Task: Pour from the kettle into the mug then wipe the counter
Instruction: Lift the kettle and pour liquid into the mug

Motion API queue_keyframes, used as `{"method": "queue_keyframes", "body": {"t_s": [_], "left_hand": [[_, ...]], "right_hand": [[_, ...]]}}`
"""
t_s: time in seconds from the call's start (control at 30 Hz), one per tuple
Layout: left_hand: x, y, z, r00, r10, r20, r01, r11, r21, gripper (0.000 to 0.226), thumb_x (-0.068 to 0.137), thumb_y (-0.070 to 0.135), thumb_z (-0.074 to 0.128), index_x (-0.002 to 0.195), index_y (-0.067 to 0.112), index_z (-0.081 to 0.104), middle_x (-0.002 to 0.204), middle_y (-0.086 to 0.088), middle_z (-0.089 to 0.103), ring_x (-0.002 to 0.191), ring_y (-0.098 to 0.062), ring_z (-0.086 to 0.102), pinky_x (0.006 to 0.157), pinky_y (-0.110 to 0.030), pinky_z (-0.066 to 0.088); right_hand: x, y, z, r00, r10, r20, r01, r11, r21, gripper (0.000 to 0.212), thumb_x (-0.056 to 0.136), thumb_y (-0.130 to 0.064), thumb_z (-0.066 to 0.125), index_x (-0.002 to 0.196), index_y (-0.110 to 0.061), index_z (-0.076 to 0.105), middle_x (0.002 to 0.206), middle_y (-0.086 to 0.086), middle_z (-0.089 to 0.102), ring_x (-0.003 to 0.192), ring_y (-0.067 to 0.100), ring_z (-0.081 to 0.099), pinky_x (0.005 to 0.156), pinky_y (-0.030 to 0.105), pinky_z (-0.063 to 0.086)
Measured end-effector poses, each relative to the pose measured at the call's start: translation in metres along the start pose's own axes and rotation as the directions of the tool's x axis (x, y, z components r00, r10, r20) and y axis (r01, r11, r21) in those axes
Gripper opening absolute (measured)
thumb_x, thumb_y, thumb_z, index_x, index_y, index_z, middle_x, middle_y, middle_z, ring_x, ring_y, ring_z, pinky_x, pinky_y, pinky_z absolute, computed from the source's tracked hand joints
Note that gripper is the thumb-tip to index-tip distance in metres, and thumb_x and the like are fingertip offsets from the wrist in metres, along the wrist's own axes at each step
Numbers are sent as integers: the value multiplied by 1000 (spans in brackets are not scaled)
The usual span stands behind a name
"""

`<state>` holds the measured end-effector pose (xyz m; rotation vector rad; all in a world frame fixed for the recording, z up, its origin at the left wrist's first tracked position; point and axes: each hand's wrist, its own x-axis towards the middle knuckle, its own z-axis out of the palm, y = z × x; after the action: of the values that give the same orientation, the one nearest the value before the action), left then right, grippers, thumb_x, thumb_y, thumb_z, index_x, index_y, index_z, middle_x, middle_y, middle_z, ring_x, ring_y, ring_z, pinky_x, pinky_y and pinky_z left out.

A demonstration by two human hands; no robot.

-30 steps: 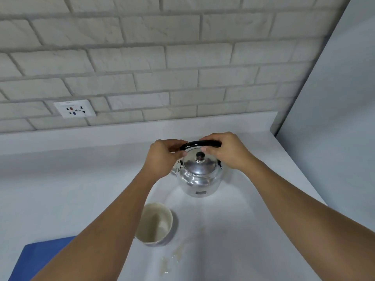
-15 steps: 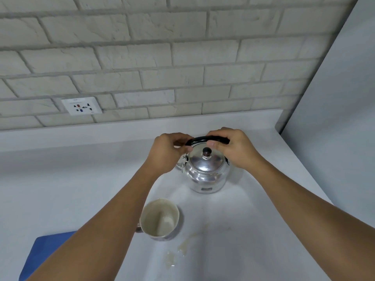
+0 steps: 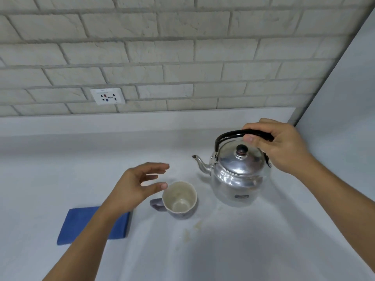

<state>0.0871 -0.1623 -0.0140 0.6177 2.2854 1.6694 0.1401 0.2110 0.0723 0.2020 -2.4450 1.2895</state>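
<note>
A shiny metal kettle [image 3: 236, 179] with a black handle stands upright on the white counter [image 3: 243, 250], spout pointing left. My right hand [image 3: 280, 147] is shut on the handle from the right. A cream mug [image 3: 179, 199] with a greyish handle sits just left of the kettle, empty as far as I can see. My left hand [image 3: 138, 187] hovers open beside the mug's left rim, fingers spread, thumb close to the rim. A folded blue cloth [image 3: 81, 224] lies flat on the counter under my left forearm.
Small yellowish spill marks [image 3: 192, 228] spot the counter in front of the mug. A brick wall with a white power socket [image 3: 107, 95] runs behind. A plain grey wall [image 3: 345, 118] closes off the right side.
My left hand has let go of the kettle handle and moved down-left beside the mug. The right hand keeps its grip. The view has shifted, bringing the blue cloth fully into sight.
</note>
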Motion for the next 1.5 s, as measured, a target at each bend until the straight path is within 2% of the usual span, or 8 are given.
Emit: {"method": "queue_keyframes", "body": {"t_s": [0.13, 0.37, 0.63, 0.7, 0.83, 1.17, 1.4, 1.5], "left_hand": [[-26, -28, 1, 998, -59, -1, 59, 998, 23, 47, 83, 15, 87, 125, 31, 74, 132, 12, 72, 124, -11, 68, 106, -27, 53], [-42, -59, 11, 988, -148, -40, 146, 988, -51, 43, 83, 16, 88, 119, 35, 77, 125, 11, 77, 116, -12, 73, 103, -32, 56], [-37, -72, 26, 983, -154, -96, 141, 981, -133, 27, 85, 9, 85, 107, 24, 82, 109, 4, 83, 104, -14, 78, 96, -26, 59], [-37, -74, 26, 982, -159, -104, 141, 977, -159, 25, 85, 8, 85, 103, 24, 83, 106, 1, 83, 101, -16, 79, 93, -26, 60], [-37, -76, 26, 980, -165, -109, 145, 975, -170, 23, 84, 10, 86, 98, 28, 84, 102, 1, 84, 98, -17, 80, 88, -23, 60], [-37, -75, 27, 977, -188, -98, 164, 963, -214, 20, 85, 11, 86, 98, 26, 84, 101, -1, 84, 97, -19, 81, 90, -28, 62], [-38, -74, 28, 974, -202, -99, 176, 960, -217, 17, 86, 14, 85, 99, 25, 84, 101, -1, 84, 97, -22, 81, 92, -33, 62], [-38, -73, 28, 974, -202, -100, 176, 959, -224, 18, 86, 13, 85, 100, 24, 84, 101, -2, 84, 97, -22, 81, 90, -29, 62]], "right_hand": [[-12, -19, -2, 998, -6, 56, 5, 1000, 5, 14, 81, -44, 72, 94, -47, 76, 75, -12, 60, 66, 6, 53, 63, 8, 37], [-26, -50, 11, 983, -26, 183, 38, 997, -62, 23, 79, -46, 71, 96, -35, 79, 78, -1, 62, 69, 18, 58, 65, 14, 41], [-29, -68, 34, 950, -53, 306, 112, 978, -177, 14, 84, -23, 78, 95, -31, 80, 78, -5, 62, 66, 16, 62, 60, 11, 41], [-27, -70, 37, 939, -58, 340, 139, 966, -220, 14, 84, -24, 78, 95, -32, 80, 78, -7, 62, 69, 13, 63, 60, 10, 40], [-24, -74, 40, 919, -49, 392, 180, 935, -306, 10, 85, -35, 72, 93, -37, 77, 75, -5, 61, 70, 17, 63, 62, 26, 47], [-16, -80, 40, 888, -81, 452, 283, 871, -401, 6, 89, -32, 72, 90, -37, 76, 69, -7, 54, 73, 16, 55, 59, 24, 42], [-11, -84, 41, 875, -80, 478, 304, 859, -413, 8, 88, -35, 69, 93, -35, 76, 83, -16, 56, 74, 6, 55, 60, 22, 36], [-8, -88, 40, 873, -73, 482, 307, 850, -427, 12, 87, -39, 66, 93, -35, 76, 71, -11, 55, 74, 5, 54, 60, 27, 40]]}}
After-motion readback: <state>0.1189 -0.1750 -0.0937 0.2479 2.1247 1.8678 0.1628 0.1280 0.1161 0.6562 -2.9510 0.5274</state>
